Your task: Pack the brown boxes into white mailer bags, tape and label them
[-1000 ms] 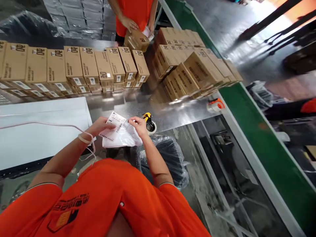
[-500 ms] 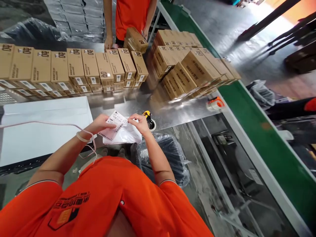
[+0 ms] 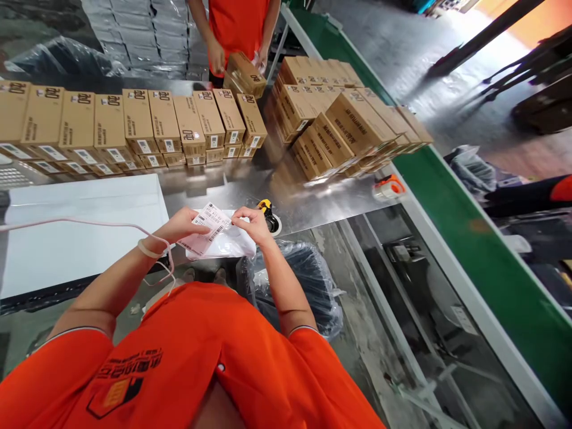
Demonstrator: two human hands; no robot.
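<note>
Between my hands is a white shipping label (image 3: 211, 219) with printed text and barcodes. My left hand (image 3: 182, 223) pinches its left side, thumb on top. At the label's right corner, my right hand (image 3: 251, 223) has thumb and fingertips pressed together on it. Below the label lies a white plastic bag (image 3: 235, 243) at the front edge of the metal table (image 3: 236, 187); the hands and label cover part of it. Just right of my right hand stands a yellow and black tape dispenser (image 3: 268, 217).
Brown cartons (image 3: 136, 122) line the table's far side, with more stacked cartons (image 3: 348, 128) to the right. A white sheet (image 3: 80, 229) lies at left, crossed by a pink cable (image 3: 89, 221). A lined bin (image 3: 297, 286) stands below. A green conveyor (image 3: 482, 232) runs along the right. A co-worker (image 3: 239, 33) stands opposite.
My hands and the label stay almost in place. The co-worker's hand, on the left in view, has lifted from the table edge towards the carton in front of them.
</note>
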